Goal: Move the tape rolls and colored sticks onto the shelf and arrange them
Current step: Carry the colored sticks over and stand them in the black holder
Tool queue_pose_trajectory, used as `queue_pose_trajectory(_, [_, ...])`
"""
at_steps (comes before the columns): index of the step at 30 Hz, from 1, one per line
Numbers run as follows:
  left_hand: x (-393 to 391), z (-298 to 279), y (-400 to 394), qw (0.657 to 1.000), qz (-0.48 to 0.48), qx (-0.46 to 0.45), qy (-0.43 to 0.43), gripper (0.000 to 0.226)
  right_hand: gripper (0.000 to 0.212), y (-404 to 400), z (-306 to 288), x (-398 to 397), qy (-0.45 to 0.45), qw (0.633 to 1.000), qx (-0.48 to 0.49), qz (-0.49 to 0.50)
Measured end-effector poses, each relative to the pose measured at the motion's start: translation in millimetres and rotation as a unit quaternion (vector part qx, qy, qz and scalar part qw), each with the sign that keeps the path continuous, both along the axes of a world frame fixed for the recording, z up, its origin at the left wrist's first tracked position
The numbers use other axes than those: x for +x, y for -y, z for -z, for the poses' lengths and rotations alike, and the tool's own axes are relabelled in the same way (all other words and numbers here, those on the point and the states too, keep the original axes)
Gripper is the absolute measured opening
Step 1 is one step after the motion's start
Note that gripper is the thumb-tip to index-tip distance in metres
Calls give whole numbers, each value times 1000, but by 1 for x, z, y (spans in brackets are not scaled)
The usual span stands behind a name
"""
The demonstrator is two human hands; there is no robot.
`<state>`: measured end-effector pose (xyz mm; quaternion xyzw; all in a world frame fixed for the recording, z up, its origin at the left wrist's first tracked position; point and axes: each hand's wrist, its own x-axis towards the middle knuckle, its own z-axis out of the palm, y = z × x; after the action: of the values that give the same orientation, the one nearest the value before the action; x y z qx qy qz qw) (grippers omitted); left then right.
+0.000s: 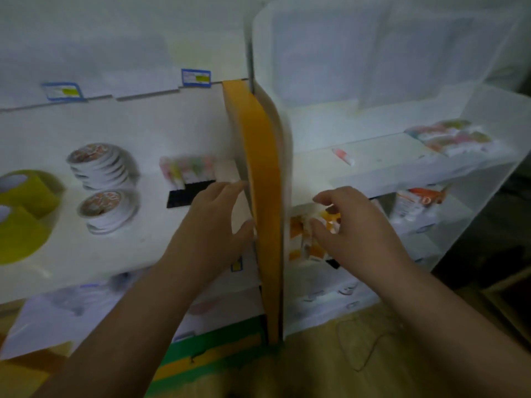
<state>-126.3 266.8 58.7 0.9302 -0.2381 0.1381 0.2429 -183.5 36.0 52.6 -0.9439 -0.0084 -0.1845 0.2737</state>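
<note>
Tape rolls (102, 165) and colored sticks (186, 170) already shelved beyond my spread, empty left hand (212, 222); right hand (353, 225) seems to pinch an orange stick pack (310, 239), unshelved.

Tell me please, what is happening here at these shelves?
A person is stocking white shelves split by an orange divider. The right hand pinches a pack of orange sticks on the right shelf. The left hand reaches, fingers loose, toward the divider and holds nothing. On the left shelf already lie yellow tape rolls, two stacks of white tape rolls and a pack of colored sticks.
</note>
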Motion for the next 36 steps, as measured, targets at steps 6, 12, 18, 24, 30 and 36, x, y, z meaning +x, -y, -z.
queue_pose_trajectory(6, [-46, -11, 85, 999, 36, -21, -7, 61, 35, 73, -1, -48, -4, 1000, -9, 26])
queue_pose_trajectory(12, [-72, -11, 162, 998, 47, -38, -20, 61, 30, 134, 1, -96, -3, 998, -22, 64])
queue_pose_trajectory(18, [-57, 0, 224, 995, 93, -18, -41, 55, 39, 187, 9, -107, -32, 994, -9, 107])
queue_pose_trajectory(24, [-34, 15, 293, 990, 138, -10, -17, 47, 39, 238, 3, -90, -35, 989, -61, 131])
queue_pose_trajectory(30, [19, 28, 334, 989, 128, -23, -64, 45, 37, 282, 2, -44, -37, 989, -74, 123])
queue_pose_trajectory(36, [92, 39, 354, 994, 75, 24, -73, 48, 36, 313, 6, 31, -44, 991, -70, 101])
